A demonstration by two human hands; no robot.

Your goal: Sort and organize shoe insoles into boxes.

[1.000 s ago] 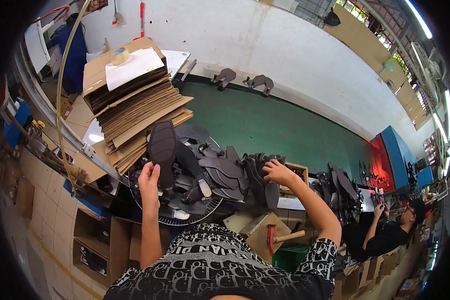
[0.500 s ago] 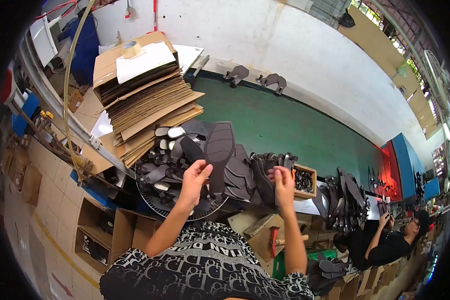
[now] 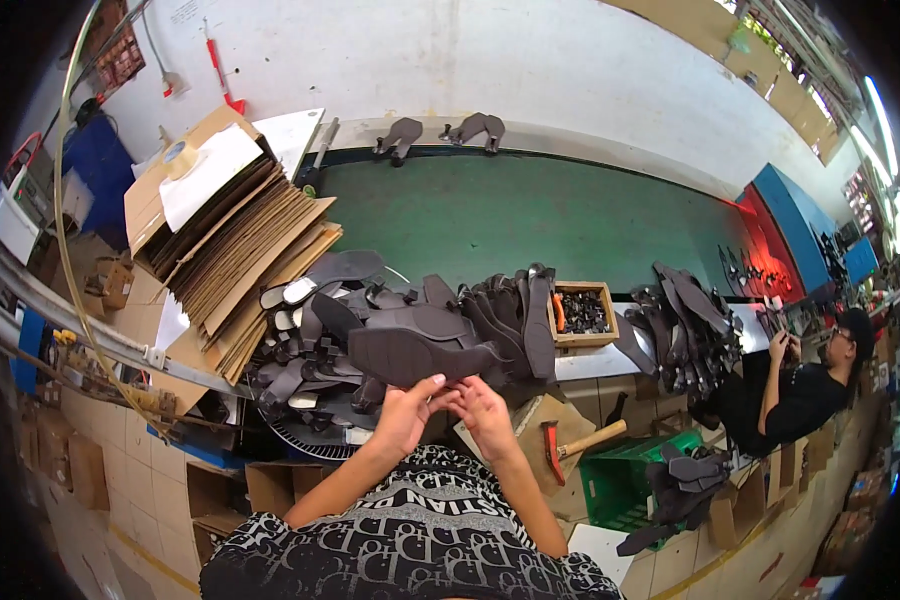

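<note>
**Two hands on one dark sole piece, long axis running left to right**

Both of my hands were closed on the near edge of a dark sole piece (image 3: 410, 355), held just above my lap with the pile right behind it. My left hand (image 3: 402, 415) pinched it from underneath with the thumb up on the edge, and my right hand (image 3: 483, 408) pinched right next to it, fingertips nearly touching the left ones. So both grips were narrow, clamped on the same edge, neither one empty.

The piece lay flat-ish, its long axis going across me: the wider end off to my left, the narrower end pointing right toward the wooden box (image 3: 582, 312) of small parts. It stuck out away from my grip, toward the heap of soles (image 3: 320, 340) on the round rack. Left hand was nearer the middle of the piece, right hand nearer the narrow end.

Room-wise: the heap crowded the far side, touching or nearly touching the piece, I couldn't tell which. The cardboard stack (image 3: 235, 235) sat well off to the left. The green table (image 3: 530, 215) beyond was mostly bare. A hammer (image 3: 570, 445) lay low on my right, near my right wrist.
</note>
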